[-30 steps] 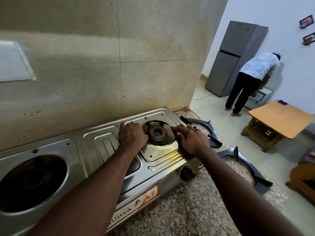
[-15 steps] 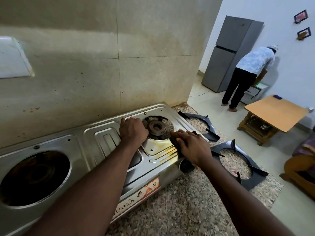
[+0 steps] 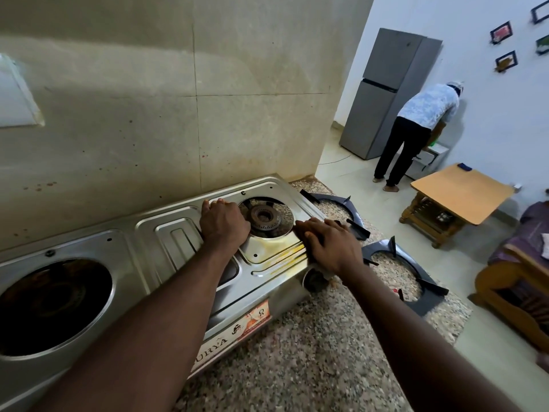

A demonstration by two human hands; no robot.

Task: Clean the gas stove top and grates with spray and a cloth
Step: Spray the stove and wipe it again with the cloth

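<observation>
A steel two-burner gas stove (image 3: 166, 242) sits on a speckled granite counter against the wall. Its right burner (image 3: 264, 217) is bare, ringed by a square steel burner plate (image 3: 273, 251). My left hand (image 3: 224, 224) curls its fingers over the plate's left edge. My right hand (image 3: 329, 245) lies palm down across the plate's right edge and the stove's rim, fingers together; a pale scrap shows under its wrist and I cannot tell what it is. Two dark grates (image 3: 353, 214) (image 3: 416, 281) lie on the counter to the right of the stove.
The left burner well (image 3: 53, 304) is dark and open. A black knob (image 3: 315, 282) sticks out of the stove's front right. Past the counter's end are a person bent over by a grey fridge (image 3: 383, 93), a low wooden table (image 3: 460, 191) and a wooden seat.
My right hand slid slightly towards the stove's right rim. The left hand stays on the plate's left edge. The view has shifted a little.
</observation>
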